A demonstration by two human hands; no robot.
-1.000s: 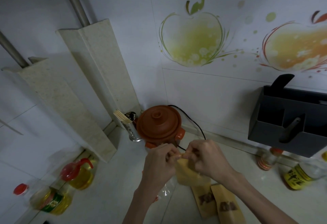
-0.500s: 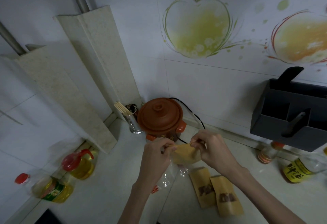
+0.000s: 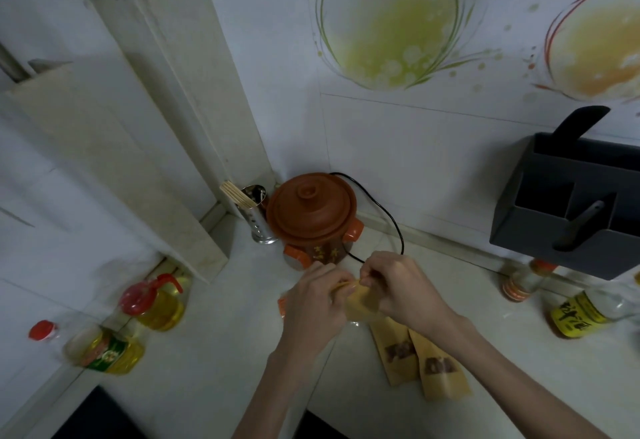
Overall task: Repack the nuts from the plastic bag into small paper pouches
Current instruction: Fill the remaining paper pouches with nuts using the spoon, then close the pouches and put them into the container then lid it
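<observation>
Head view, read from the left: two plastic oil bottles (image 3: 152,303) of yellow liquid, one with a red spout cap, stand at the edge of the pale, glossy countertop (image 3: 194,369). Further in, a perforated metal holder (image 3: 258,217) with wooden chopsticks sits just beside a round terracotta cooker (image 3: 311,211), matte brown with a domed lid and a black cord. In front of it, the left hand (image 3: 313,303) and the right hand (image 3: 403,288) meet over the counter, fingers of both curled and pinching the top edge of a small paper pouch (image 3: 363,303), tan and soft-creased, held between them. The step in hand looks like opening or sealing this pouch's mouth; which of the two cannot be told, since the rim is hidden under the fingers. A wisp of clear film below the hands may be the plastic bag, but it is too faint to be sure, and no nuts show loose. To the right, two filled pouches (image 3: 420,359) lie flat, touching, dark contents behind small windows. Next, a firm, even pinch along the thin rim seems needed. Far right stand glass bottles (image 3: 581,310) under a dark grey wall caddy (image 3: 568,217).
</observation>
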